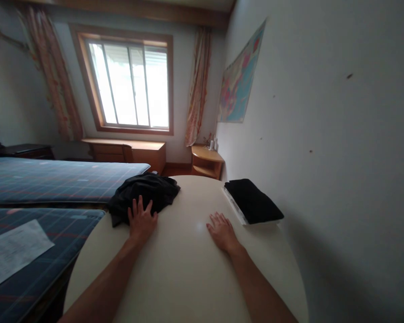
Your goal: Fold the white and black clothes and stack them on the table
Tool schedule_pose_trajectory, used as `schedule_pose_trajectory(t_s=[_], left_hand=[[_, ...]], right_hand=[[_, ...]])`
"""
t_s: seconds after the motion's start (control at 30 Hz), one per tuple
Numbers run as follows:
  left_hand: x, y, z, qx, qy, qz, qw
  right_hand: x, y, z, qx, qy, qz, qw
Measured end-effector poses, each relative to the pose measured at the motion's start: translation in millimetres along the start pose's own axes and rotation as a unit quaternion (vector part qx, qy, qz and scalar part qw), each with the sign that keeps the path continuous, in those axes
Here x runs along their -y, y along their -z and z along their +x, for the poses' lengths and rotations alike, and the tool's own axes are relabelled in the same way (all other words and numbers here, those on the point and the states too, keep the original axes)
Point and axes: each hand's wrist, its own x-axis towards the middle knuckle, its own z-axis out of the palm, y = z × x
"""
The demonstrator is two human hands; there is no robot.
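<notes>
A crumpled piece of black cloth (161, 188), perhaps a garment, lies at the far left of the round white table (185, 278). My left hand (143, 223) is open, its spread fingers resting at the near edge of this cloth without gripping it. Flat on the tabletop, with fingers stretched out and nothing held, is my right hand (221, 231). Just beyond and to the right of it sits a folded black cloth (254, 199) on top of something flat and white (234, 207), whose kind I cannot make out.
Plaid mattresses (63, 179) stand left of the table, and a printed paper sheet (16, 251) lies on the nearer one. The white wall (340, 179) runs close along the right. Beneath the window (131, 85) is a wooden desk (148, 152), with a corner shelf (207, 154) beside it.
</notes>
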Motion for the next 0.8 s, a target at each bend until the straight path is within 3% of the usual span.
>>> schedule_pose_trajectory(t_s=[0.1,0.3,0.47,0.57,0.7,0.8], left_hand=[[7,-3,1,0.022,0.01,0.002,1.0],[15,-2,8,-0.049,0.063,-0.018,0.997],[35,-6,17,-0.028,0.075,-0.052,0.995],[36,-6,22,-0.049,0.074,-0.089,0.992],[22,0,21,-0.101,0.014,-0.176,0.979],[2,7,11,-0.079,-0.065,-0.24,0.965]], right_hand=[[-1,3,-1,0.015,0.008,0.004,1.0],[-8,7,-3,0.051,0.04,0.002,0.998],[-12,9,-4,0.062,0.054,0.007,0.997],[-12,10,-4,0.06,0.055,0.009,0.997],[-14,11,-4,0.062,0.062,0.017,0.996],[-15,13,-5,0.059,0.069,0.034,0.995]])
